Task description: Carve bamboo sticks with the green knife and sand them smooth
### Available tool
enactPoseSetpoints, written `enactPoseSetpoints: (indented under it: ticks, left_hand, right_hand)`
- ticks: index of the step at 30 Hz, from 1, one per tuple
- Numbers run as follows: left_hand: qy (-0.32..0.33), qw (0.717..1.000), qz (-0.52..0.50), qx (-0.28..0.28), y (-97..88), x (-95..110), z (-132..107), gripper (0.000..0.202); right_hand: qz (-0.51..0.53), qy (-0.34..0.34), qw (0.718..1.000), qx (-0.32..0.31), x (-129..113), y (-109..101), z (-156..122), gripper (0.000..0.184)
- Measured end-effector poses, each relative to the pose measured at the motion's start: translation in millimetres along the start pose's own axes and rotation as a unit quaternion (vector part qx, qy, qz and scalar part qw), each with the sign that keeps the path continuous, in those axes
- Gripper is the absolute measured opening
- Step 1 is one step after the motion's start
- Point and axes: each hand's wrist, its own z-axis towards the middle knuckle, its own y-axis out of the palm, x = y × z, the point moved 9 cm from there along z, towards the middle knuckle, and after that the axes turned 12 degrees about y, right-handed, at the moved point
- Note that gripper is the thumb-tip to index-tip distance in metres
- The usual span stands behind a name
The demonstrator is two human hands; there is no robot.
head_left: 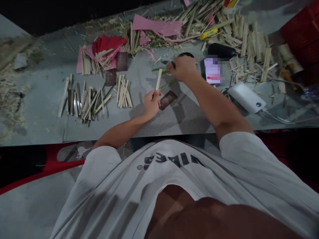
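Note:
My left hand (pixel 151 103) is closed around the lower end of a pale flat bamboo strip (pixel 159 79), which stands nearly upright above the grey floor. My right hand (pixel 181 67) is farther out and closed on a green-handled tool (pixel 171 63) whose thin end points left over some thin green slivers (pixel 159 69). A dark brown rectangle of sandpaper (pixel 167 100) lies just right of my left hand.
Small piles of cut bamboo strips (pixel 124 94) lie to the left, with red and pink paper pieces (pixel 107 46) behind them. A phone (pixel 212 69), a white power bank (pixel 246 97), a yellow cutter (pixel 208 33) and a heap of bamboo offcuts (pixel 246 39) are at right.

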Motion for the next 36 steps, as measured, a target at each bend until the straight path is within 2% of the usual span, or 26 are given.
enactPoseSetpoints:
  ticks: [2,4,7,11,15,17,23,32,36]
  left_hand:
    - [-0.002,1.000,-0.007,0.010,-1.0,3.4,-0.5,0.075]
    - [0.002,0.999,-0.024,0.029,-3.3,4.8,2.2,0.074]
    - [0.012,0.998,-0.046,0.049,-7.0,3.7,9.2,0.073]
    - [0.013,0.998,-0.044,0.048,-8.0,-0.1,13.7,0.068]
    - [0.023,0.998,-0.034,0.045,-6.1,-0.6,12.4,0.064]
    - [0.043,0.998,-0.018,0.041,-6.0,1.3,11.2,0.067]
    - [0.103,0.994,-0.004,0.024,-8.9,8.1,7.0,0.078]
    - [0.124,0.991,0.030,0.031,-12.7,13.0,8.8,0.087]
    - [0.094,0.995,0.030,0.009,-9.3,13.8,0.8,0.083]
  right_hand:
    - [0.015,0.006,1.000,0.015,3.7,-10.2,13.2,0.051]
    - [0.029,-0.005,0.999,0.021,6.3,-15.1,13.6,0.062]
    - [0.039,-0.032,0.998,0.021,6.6,-9.7,-6.3,0.064]
    - [0.041,-0.095,0.995,-0.003,-4.0,8.6,-44.4,0.058]
    - [0.038,-0.130,0.990,-0.028,-11.9,16.7,-61.7,0.069]
    - [0.036,-0.140,0.989,-0.043,-13.7,18.7,-63.1,0.072]
    - [0.043,-0.146,0.987,-0.060,-14.5,22.5,-62.4,0.069]
    - [0.086,-0.129,0.986,-0.069,-9.4,25.3,-59.1,0.074]
    - [0.067,-0.091,0.993,-0.044,-1.7,21.5,-49.6,0.080]
